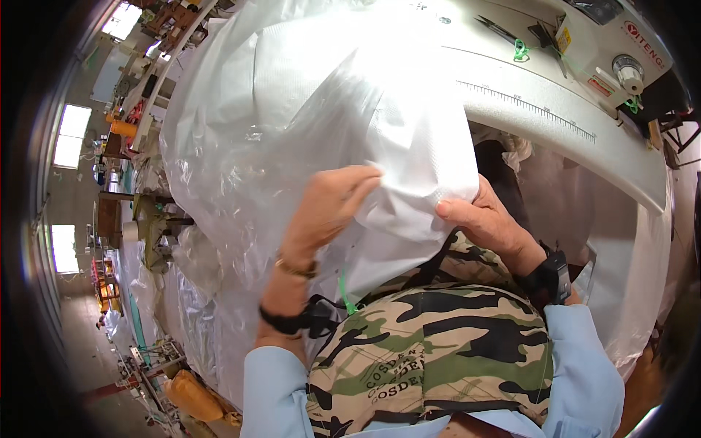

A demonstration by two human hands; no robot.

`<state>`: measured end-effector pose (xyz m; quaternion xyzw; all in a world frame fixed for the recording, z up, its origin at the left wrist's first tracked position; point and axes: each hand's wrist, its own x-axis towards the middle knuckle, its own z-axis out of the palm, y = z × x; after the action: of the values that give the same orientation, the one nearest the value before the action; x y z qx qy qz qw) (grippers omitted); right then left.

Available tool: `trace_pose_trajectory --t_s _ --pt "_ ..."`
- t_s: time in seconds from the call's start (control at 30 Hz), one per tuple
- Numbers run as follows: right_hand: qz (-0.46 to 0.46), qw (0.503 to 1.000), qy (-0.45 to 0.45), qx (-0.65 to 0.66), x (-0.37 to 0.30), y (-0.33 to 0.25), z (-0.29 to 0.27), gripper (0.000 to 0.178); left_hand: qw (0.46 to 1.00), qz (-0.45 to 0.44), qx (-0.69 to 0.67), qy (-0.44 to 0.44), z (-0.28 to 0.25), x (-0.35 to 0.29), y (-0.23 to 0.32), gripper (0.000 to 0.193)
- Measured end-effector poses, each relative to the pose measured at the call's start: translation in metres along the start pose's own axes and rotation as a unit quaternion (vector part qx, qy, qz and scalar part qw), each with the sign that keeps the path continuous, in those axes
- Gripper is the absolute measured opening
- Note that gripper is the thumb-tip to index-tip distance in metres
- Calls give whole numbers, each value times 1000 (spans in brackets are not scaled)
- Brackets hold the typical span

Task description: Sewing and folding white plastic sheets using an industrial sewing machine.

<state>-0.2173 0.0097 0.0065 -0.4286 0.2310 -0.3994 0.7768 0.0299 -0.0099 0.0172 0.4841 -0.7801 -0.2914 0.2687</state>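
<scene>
A large white woven sheet (416, 139) lies over the machine table and hangs down to my lap, with clear plastic film (241, 160) spread at its left. My right hand (493, 219) grips the sheet's right edge, thumb on top and fingers behind it. At the sheet's left side, my left hand (328, 204) has thumb and fingers pressed together in a pinch. Whatever lies between those fingertips is too small to make out. Folds run through the sheet between both hands. A green cord (345, 292) hangs below my left hand.
At the far right stands a white sewing machine (621, 58) with a dial. Dark tweezers (496, 29) and a green string loop (520, 51) lie on the white tabletop (540, 91), which has a printed ruler. Camouflage cloth (438, 336) covers my front. Shelves with thread cones (123, 128) stand leftward.
</scene>
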Motion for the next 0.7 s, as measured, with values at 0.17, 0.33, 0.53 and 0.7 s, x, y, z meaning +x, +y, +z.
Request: trace_pose_trajectory --t_s 0.17,0.33,0.53,0.7 --pt "-30 992 -5 122 -8 -1 4 41 966 -193 -82 151 93 4 -149 26" --pt "-42 989 36 141 -17 -7 -19 44 962 -214 -19 169 -5 -5 -128 26" --pt "-36 984 4 175 -13 -11 -22 53 955 -201 171 136 -146 -20 -12 27" --pt "-16 984 19 175 -3 12 -19 51 927 -258 269 -41 -109 -4 -49 28"
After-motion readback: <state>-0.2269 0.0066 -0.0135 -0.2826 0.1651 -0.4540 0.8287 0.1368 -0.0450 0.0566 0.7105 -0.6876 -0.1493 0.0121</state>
